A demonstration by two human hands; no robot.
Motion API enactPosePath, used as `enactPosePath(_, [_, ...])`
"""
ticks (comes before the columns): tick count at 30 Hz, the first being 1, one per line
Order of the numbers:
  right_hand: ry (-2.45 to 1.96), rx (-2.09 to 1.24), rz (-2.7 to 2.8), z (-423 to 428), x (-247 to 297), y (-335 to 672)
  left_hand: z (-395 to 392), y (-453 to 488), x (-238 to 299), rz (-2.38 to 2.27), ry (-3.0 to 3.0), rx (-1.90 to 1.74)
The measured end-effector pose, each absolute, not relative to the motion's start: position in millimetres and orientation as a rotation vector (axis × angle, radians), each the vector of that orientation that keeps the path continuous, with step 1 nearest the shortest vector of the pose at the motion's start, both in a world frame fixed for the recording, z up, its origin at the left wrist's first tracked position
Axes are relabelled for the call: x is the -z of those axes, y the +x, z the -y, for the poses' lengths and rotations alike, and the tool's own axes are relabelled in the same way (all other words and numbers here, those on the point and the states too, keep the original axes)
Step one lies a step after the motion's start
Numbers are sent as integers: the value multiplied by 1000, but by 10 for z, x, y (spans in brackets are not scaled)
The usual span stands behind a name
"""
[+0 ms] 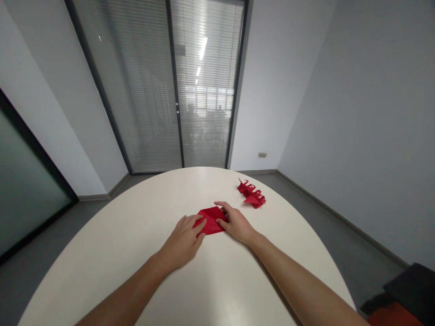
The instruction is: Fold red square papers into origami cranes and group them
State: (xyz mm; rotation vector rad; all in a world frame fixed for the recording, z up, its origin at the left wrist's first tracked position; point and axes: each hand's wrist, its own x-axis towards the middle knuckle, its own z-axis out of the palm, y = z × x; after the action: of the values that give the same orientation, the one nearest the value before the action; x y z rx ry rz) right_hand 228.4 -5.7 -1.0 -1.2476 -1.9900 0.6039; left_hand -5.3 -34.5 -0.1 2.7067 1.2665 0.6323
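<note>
A partly folded sheet of red paper point(211, 219) lies on the white round table point(142, 253), between my two hands. My left hand point(183, 240) rests palm down at the paper's left edge, fingers stretched out over it and pressing it to the tabletop. At the right edge, my right hand point(238, 222) grips the paper between thumb and fingers, the index finger reaching past its far corner. Beyond my right hand stands a cluster of folded red paper figures point(251, 194), pointed like origami cranes.
Behind the table are a glass partition with blinds point(149, 113) and a white wall with a socket point(262, 155). A black and red chair point(404, 299) stands at the lower right, beside the table's edge.
</note>
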Motion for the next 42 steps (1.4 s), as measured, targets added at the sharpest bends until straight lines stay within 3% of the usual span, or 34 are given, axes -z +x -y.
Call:
enactPosePath(9, [-985, -478, 2231, 73, -71, 2269, 323, -51, 91, -1312, 2534, -816])
enactPosePath(26, [-952, -225, 2475, 255, -277, 2144, 337, -26, -3, -1370, 2747, -594])
enactPosePath(42, [-1173, -450, 2655, 321, -268, 2119, 342, -18, -95, -1453, 2722, -485])
